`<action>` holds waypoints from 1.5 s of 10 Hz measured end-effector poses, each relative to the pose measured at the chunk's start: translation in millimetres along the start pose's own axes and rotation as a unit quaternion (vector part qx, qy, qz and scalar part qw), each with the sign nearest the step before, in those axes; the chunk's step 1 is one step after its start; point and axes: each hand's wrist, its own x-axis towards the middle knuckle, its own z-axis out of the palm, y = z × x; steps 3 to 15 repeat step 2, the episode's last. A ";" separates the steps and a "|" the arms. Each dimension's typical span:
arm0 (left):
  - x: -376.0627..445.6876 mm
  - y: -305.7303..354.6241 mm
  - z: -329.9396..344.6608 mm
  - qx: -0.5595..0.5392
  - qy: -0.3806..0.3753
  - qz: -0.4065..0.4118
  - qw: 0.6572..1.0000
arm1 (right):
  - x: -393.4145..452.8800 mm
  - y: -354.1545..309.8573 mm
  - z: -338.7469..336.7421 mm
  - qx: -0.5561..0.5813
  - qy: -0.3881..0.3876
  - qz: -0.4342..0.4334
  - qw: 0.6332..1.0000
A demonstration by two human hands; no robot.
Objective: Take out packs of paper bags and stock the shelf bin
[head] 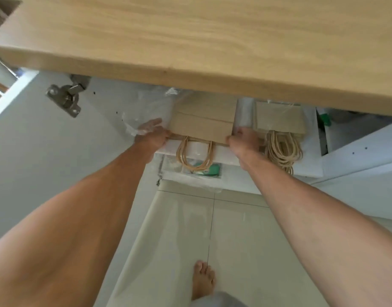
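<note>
A stack of brown paper bags (201, 126) lies flat on a white shelf (226, 156) under the wooden counter, its twisted paper handles hanging over the shelf's front edge. My left hand (154, 137) grips the stack's left end and my right hand (243, 140) grips its right end. Loose clear plastic wrap (133, 126) spreads to the left of the stack, partly over my left fingers. To the right, a second pack of paper bags (279, 119) in clear plastic lies on the same shelf, its handles dangling too.
A thick wooden countertop (201, 41) overhangs the shelf and hides its back. An open white cabinet door with a metal hinge (65, 97) stands at the left. Green-labelled items (212, 169) sit on the lower shelf. My bare foot (202, 280) rests on the tiled floor.
</note>
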 end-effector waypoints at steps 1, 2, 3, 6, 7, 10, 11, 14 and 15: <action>-12.7 7.6 -0.9 -0.028 0.061 0.006 0.998 | -10.4 -22.5 -4.0 0.004 -0.004 -0.003 1.000; -41.7 8.1 -9.7 0.020 0.118 -0.022 0.993 | -40.5 -39.1 -19.0 -0.010 -0.032 -0.003 0.999; -41.7 8.1 -9.7 0.020 0.118 -0.022 0.993 | -40.5 -39.1 -19.0 -0.010 -0.032 -0.003 0.999; -41.7 8.1 -9.7 0.020 0.118 -0.022 0.993 | -40.5 -39.1 -19.0 -0.010 -0.032 -0.003 0.999; -41.7 8.1 -9.7 0.020 0.118 -0.022 0.993 | -40.5 -39.1 -19.0 -0.010 -0.032 -0.003 0.999; -41.7 8.1 -9.7 0.020 0.118 -0.022 0.993 | -40.5 -39.1 -19.0 -0.010 -0.032 -0.003 0.999; -41.7 8.1 -9.7 0.020 0.118 -0.022 0.993 | -40.5 -39.1 -19.0 -0.010 -0.032 -0.003 0.999; -41.7 8.1 -9.7 0.020 0.118 -0.022 0.993 | -40.5 -39.1 -19.0 -0.010 -0.032 -0.003 0.999; -41.7 8.1 -9.7 0.020 0.118 -0.022 0.993 | -40.5 -39.1 -19.0 -0.010 -0.032 -0.003 0.999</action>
